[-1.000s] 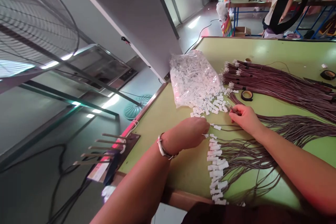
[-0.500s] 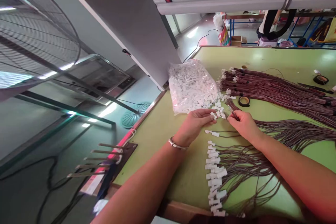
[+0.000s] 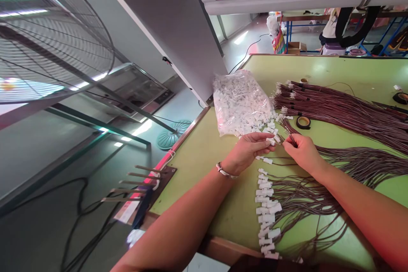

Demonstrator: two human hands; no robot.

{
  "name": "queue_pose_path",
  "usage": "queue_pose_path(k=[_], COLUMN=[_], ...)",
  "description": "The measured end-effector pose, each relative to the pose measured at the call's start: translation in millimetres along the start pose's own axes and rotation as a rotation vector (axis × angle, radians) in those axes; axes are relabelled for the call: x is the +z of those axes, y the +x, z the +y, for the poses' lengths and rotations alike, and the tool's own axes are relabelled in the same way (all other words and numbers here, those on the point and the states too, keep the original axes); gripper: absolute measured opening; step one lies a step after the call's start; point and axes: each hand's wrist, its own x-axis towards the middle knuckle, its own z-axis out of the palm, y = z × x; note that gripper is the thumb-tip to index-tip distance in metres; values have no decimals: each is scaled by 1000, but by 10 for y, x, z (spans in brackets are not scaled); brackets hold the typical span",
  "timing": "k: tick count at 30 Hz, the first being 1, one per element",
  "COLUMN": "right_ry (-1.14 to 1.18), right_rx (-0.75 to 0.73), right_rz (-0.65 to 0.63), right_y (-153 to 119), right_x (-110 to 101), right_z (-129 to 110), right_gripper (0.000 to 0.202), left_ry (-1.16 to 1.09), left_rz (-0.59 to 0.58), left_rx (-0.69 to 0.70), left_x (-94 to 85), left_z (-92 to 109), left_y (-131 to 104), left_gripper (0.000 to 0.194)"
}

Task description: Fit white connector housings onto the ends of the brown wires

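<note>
1. A green tabletop [image 3: 191,174] spreads beneath me; a clear bag [image 3: 239,97] of white pieces lies beyond my hands.
2. My left hand [image 3: 250,149] pinches a small white connector [image 3: 270,141]; close by, my right hand [image 3: 301,151] grips thin brown wires [image 3: 291,139].
3. The connector should be light, stiff, slightly slick: hold its sides. The wires seem bendy: hold near their ends.
4. Those ends slant leftward, away from me; the connector's long axis I can't tell.

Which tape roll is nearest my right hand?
The black tape roll just beyond your right hand; the far-right roll and the one behind the wires lie farther.
</note>
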Motion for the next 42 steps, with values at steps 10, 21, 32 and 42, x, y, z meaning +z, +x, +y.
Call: queue_pose_path(k=[10,21,32,42], right_ry=[-57,-74,-74,-39], right_rx=[-33,-50,-121,-126], right_rz=[15,-5,-62,-89], right_y=[-3,-8,-15,-2], right_x=[8,20,14,12], right_z=[35,26,17,67], right_gripper=[18,17,15,15], left_ry=[-37,91,316,502], left_rz=[53,20,112,91], left_rx=[35,175,332,219], left_x=[-36,-11,142,82], left_z=[-48,-72,-179,-87], left_y=[34,26,2,14], left_gripper=[21,19,11,22])
